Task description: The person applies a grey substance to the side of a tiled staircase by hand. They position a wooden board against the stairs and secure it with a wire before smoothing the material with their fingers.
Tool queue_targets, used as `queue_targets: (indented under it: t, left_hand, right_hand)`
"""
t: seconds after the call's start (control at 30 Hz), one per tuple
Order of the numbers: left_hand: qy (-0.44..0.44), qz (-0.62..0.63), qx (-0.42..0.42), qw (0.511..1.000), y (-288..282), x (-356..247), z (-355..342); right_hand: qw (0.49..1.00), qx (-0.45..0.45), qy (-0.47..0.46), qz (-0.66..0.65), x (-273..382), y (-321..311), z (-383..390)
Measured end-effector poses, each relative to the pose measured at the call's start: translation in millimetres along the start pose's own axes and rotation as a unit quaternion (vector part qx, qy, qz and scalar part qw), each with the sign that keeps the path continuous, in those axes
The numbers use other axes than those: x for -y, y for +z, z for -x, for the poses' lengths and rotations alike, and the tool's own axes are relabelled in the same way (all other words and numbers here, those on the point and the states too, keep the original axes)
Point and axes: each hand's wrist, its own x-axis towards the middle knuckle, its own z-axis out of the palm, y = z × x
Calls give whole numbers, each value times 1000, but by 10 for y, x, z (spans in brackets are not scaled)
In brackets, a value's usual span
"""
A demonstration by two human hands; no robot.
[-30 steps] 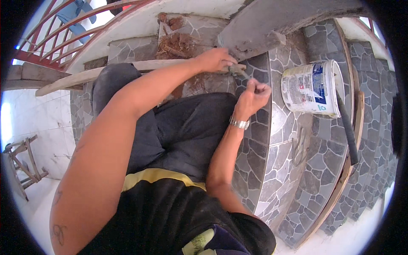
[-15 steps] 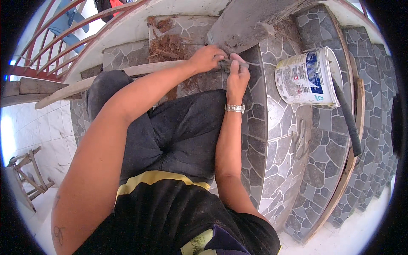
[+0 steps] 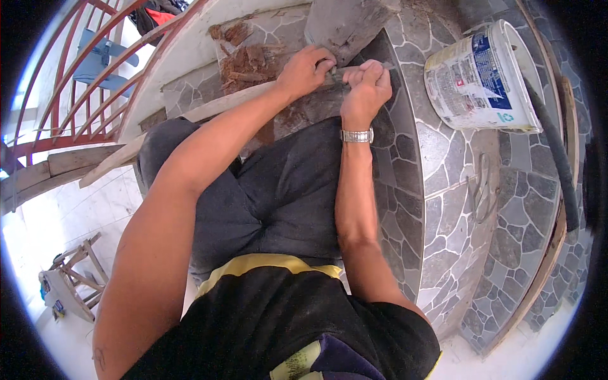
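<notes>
Both of my hands work close together at the foot of a thick grey post point(image 3: 345, 28) on stone-patterned tile. My right hand point(image 3: 366, 92), with a metal-banded watch on its wrist, is closed around a thin greyish strip point(image 3: 342, 74); its kind is too small to make out. At the strip's left end, the fingers of my left hand point(image 3: 305, 73) are pinched together, and a small pale bit shows by their tips. Below the left forearm runs a long wooden board point(image 3: 225, 104). Reddish-brown crumbled rubble point(image 3: 250, 63) lies just beyond the left hand.
A white bucket point(image 3: 465, 82) lies tipped on the steps to the right, a dark-handled tool point(image 3: 551, 152) sticking out of it. Wooden strips point(image 3: 525, 291) edge the steps. At left stand a red railing point(image 3: 95, 69) and a small wooden stool point(image 3: 79, 272).
The view has shifted, so the bucket appears farther right and higher. My right hand has turned, its fingers now curled more tightly round the strip. The left hand stays pinched beside it.
</notes>
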Motion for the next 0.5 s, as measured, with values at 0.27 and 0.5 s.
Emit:
queue_targets:
  t: [0.27,0.5]
  left_hand:
    - [44,25,69,996,1,-65,59]
    - [15,15,30,999,-42,9,42]
  right_hand:
    - [1000,-6,7,-11,10,-139,-126]
    - [998,16,-27,63,90,5,-96]
